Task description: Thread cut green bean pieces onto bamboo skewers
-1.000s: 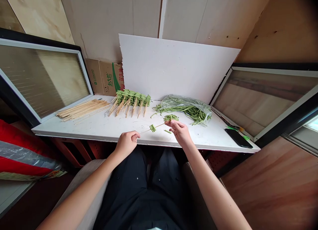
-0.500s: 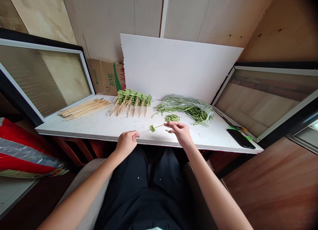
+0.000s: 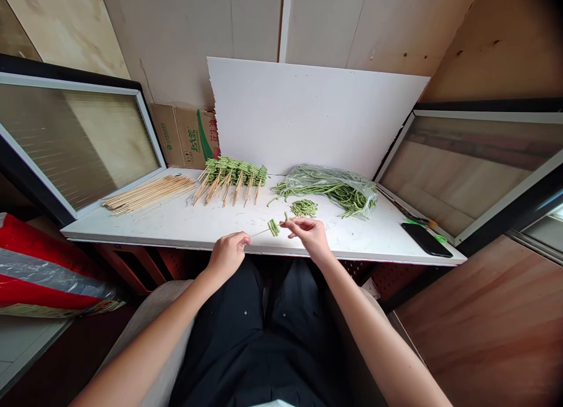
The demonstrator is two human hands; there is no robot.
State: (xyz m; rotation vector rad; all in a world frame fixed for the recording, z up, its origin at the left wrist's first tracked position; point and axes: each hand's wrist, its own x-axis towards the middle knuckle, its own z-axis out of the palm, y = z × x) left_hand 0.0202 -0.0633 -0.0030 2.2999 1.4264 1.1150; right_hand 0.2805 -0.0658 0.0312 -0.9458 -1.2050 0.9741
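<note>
My left hand [image 3: 227, 255] is closed around the lower end of a thin bamboo skewer [image 3: 259, 233], held above the table's front edge. Several short green bean pieces [image 3: 273, 227] sit side by side on it. At the skewer's other end, my right hand [image 3: 310, 236] pinches one more bean piece [image 3: 286, 216]; whether the tip has pierced it I cannot tell. Just behind that hand lies a small pile of cut bean pieces [image 3: 304, 207]. Farther left are stacked finished bean skewers [image 3: 240, 171], their sticks pointing toward me.
Bare bamboo skewers [image 3: 147, 194] lie at the left of the white table [image 3: 176, 222]. A clear plastic bag [image 3: 334, 178] of long beans is at the back right. A black phone [image 3: 426, 239] rests near the right edge. A cardboard box [image 3: 185, 137] and white board [image 3: 308, 114] stand behind.
My right hand has shifted slightly left along the skewer's end, and a bean piece now shows upright at its fingertips. The threaded pieces have tilted. The left hand keeps its hold.
</note>
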